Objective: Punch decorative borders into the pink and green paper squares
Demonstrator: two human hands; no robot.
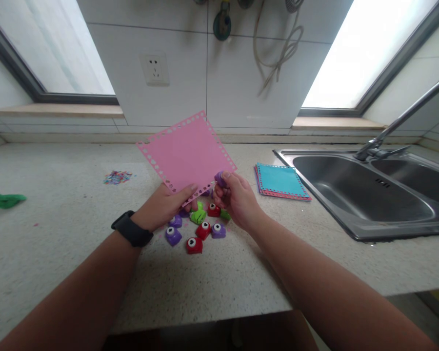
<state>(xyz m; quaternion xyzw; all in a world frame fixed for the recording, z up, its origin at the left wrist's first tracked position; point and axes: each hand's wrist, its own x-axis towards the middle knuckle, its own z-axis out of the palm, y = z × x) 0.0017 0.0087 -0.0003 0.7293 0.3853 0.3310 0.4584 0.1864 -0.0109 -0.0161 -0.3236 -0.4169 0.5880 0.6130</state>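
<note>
A pink paper sheet [190,153] with small shapes cut along its edges is held up over the counter. My left hand [171,202] grips its lower edge, thumb on top and fingers beneath. At the sheet's right corner my right hand [237,195] is closed around a purple punch [220,179], which sits at the paper's edge. Under and in front of the sheet lie several small punches, among them a red punch [194,245], a purple punch [173,236] and a green punch [198,216]. The sheet and my hands partly hide some of them.
A stack of punched sheets, blue on top [281,180], lies right of my hands beside the steel sink [351,195] with its faucet [373,146]. Colourful paper bits [117,177] lie at the left, and a green crumpled item [7,200] lies farther left on the counter [69,234].
</note>
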